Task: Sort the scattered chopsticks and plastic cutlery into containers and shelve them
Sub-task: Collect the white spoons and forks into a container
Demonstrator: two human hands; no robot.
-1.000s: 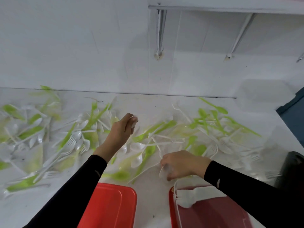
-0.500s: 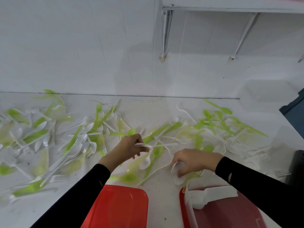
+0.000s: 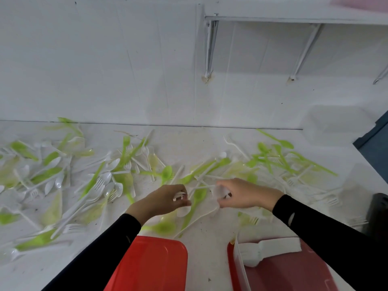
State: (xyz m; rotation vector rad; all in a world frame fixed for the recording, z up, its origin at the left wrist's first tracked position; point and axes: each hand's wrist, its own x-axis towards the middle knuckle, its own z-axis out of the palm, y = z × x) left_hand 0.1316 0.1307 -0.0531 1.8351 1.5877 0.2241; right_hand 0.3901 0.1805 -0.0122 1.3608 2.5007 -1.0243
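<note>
With black-sleeved arms stretched over the surface (image 3: 189, 143) strewn with green and white cutlery (image 3: 165, 173), the left hand (image 3: 165, 199) curls round a white piece (image 3: 178, 196) and the right hand (image 3: 243, 195) pinches a white bundle (image 3: 220, 193).

Green and white plastic cutlery (image 3: 100, 181) lies strewn flat over the white tabletop (image 3: 189, 143), with forks, spoons and knives crossing in loose heaps. The left hand (image 3: 163, 199) pinches 1 white piece (image 3: 178, 195), and the right hand (image 3: 243, 195) holds a second white piece (image 3: 220, 193). At the near edge lies a red lid (image 3: 151, 263). Beside it, a clear container (image 3: 239, 265) holds stacked white cutlery (image 3: 270, 247).
</note>
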